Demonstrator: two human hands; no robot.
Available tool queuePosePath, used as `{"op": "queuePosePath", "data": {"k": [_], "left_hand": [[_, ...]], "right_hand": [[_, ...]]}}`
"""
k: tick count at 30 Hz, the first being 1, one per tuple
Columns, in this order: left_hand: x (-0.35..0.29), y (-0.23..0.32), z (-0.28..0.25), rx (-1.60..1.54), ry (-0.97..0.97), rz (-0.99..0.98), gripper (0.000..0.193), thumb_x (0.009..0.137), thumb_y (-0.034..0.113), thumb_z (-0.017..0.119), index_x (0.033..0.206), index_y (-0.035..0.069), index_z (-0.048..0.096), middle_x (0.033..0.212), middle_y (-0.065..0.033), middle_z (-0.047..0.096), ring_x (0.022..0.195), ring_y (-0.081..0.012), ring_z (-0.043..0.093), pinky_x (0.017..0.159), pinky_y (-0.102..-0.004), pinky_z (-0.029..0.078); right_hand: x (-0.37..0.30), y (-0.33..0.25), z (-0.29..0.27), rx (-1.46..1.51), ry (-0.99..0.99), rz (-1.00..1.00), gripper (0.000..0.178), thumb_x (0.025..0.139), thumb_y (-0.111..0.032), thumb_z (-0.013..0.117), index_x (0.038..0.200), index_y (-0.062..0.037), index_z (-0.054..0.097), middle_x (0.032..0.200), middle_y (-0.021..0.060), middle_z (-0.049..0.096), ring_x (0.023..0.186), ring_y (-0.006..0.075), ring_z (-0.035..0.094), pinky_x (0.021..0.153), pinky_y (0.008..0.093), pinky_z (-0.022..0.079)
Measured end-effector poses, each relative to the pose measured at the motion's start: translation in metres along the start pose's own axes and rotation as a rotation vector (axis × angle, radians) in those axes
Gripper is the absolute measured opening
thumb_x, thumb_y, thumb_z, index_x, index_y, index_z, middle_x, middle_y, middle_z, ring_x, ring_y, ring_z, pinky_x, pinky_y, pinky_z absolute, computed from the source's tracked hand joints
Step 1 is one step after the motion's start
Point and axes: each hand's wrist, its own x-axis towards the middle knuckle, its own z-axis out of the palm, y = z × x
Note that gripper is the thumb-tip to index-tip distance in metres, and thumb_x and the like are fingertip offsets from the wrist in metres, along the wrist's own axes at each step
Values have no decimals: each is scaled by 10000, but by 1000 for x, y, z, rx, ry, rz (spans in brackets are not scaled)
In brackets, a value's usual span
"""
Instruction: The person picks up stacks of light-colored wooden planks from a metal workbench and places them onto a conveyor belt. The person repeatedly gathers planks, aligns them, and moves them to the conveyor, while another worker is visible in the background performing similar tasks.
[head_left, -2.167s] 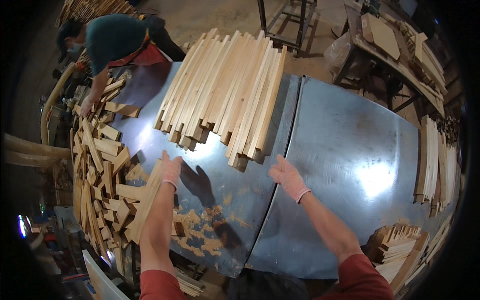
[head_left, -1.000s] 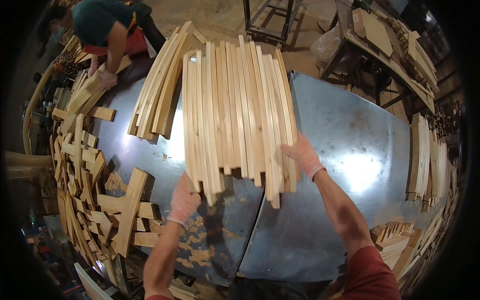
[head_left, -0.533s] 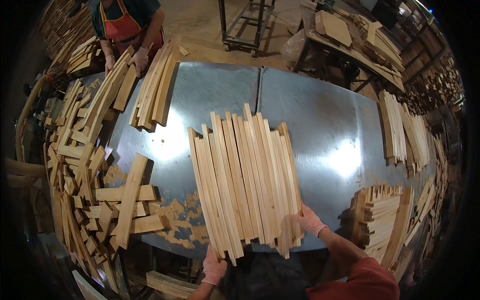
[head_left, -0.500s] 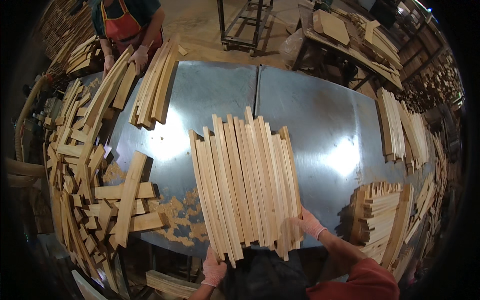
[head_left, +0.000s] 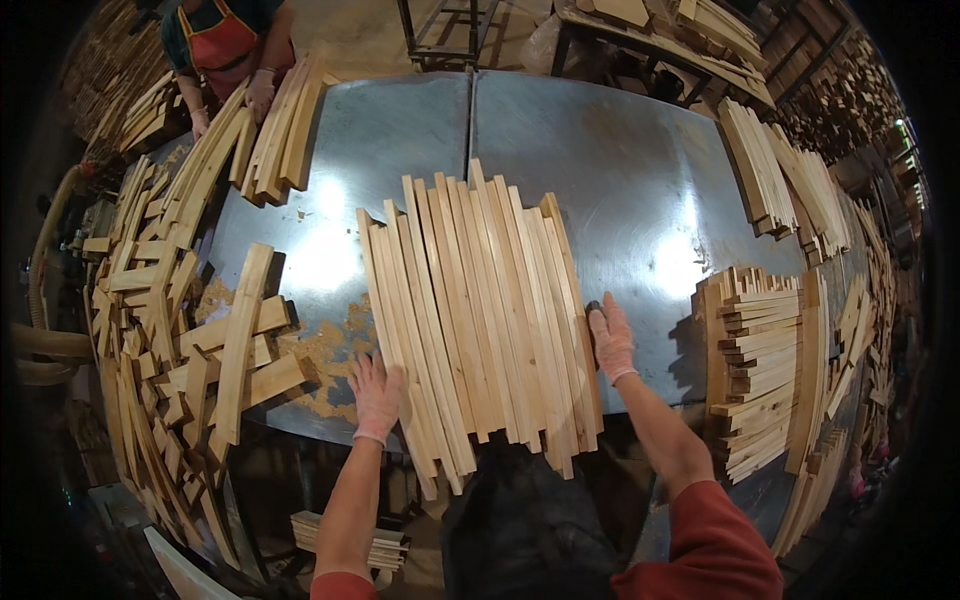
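Observation:
A row of several long pale wooden slats [head_left: 480,320] lies side by side on the grey metal table [head_left: 620,170], their near ends hanging over the front edge. My left hand [head_left: 377,396], in a thin glove, presses flat against the left side of the row. My right hand [head_left: 610,340], also gloved, rests against the right side of the row. Both hands squeeze the slats together from the sides; neither grips a single piece.
A heap of short wood offcuts [head_left: 170,340] and sawdust covers the table's left side. Stacked slats [head_left: 765,370] stand at the right, more [head_left: 760,170] behind them. Across the table a person in a red apron [head_left: 225,45] handles another bundle of slats [head_left: 275,130].
The slat bundle has been drawn toward me from the table's far side to the front edge. My hands now sit flat on either side of it.

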Motion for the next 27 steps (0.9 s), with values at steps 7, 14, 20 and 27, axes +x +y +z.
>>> {"op": "queuePosePath", "data": {"k": [7,14,20,27], "left_hand": [[-20,93,-61,-1489,-202,-314,751,1047,331,675,1683,124,334,1528,-163,524,1355,-327,590,1069,-522,556],[-61,96,-21,-1725,-137,-427,716,935,270,827,1530,121,457,1349,-101,633,1197,-275,683,981,-477,617],[-92,121,7,-1759,-235,-489,490,896,171,853,1329,54,654,1128,-86,721,1015,-235,727,887,-420,621],[-156,145,8,-1828,-191,-515,515,883,102,823,1357,9,643,1127,-96,744,986,-211,729,878,-391,618]], "right_hand": [[-7,1,21,712,-262,245,819,1045,-254,739,1706,-7,322,1710,182,427,1558,300,424,1278,384,351],[0,-17,-31,739,-462,436,953,952,-267,824,1696,24,306,1609,197,526,1487,281,506,1245,385,395],[10,-8,-79,591,-702,608,821,894,-262,863,1570,16,489,1356,154,691,1211,250,686,1060,414,560],[-16,-55,-118,559,-800,586,619,864,-185,804,1417,35,632,1250,122,733,1090,226,716,955,396,585]]}}
